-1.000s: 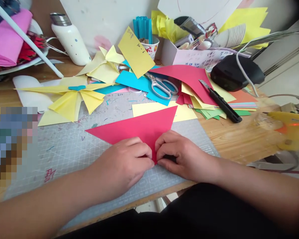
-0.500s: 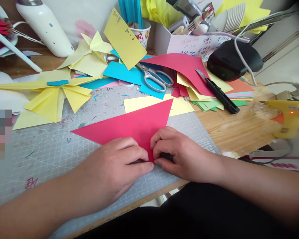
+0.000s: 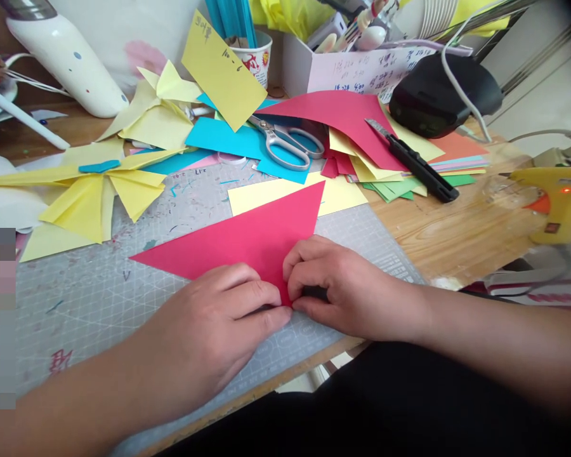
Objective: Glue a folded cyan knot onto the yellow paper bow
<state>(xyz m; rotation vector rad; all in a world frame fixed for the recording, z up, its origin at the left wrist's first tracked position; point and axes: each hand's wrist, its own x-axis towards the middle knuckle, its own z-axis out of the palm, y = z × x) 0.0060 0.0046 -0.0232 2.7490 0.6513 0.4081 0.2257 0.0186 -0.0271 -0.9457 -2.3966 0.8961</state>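
Note:
A red sheet of paper (image 3: 238, 238), triangular in outline, lies on the grey cutting mat (image 3: 95, 298). Its long edge faces away from me and its near corner points toward the table's front edge. My left hand (image 3: 223, 317) pinches that near corner between thumb and fingers. Right beside it, my right hand (image 3: 333, 285) grips the same corner from the other side, fingers curled. The two sets of fingertips almost meet there and hide the tip of the corner. Behind the red paper lies a pale yellow sheet (image 3: 345, 200).
Scissors (image 3: 290, 146) and a black utility knife (image 3: 419, 165) rest on stacked coloured papers. Yellow folded paper shapes (image 3: 80, 203) sit at left, near a white bottle (image 3: 71, 63). At right are a yellow glue gun (image 3: 559, 197) with a lit light and a black case (image 3: 445, 95).
The camera view has shifted slightly, so the background sits a little left and higher. Both hands keep their hold on the red paper's near corner.

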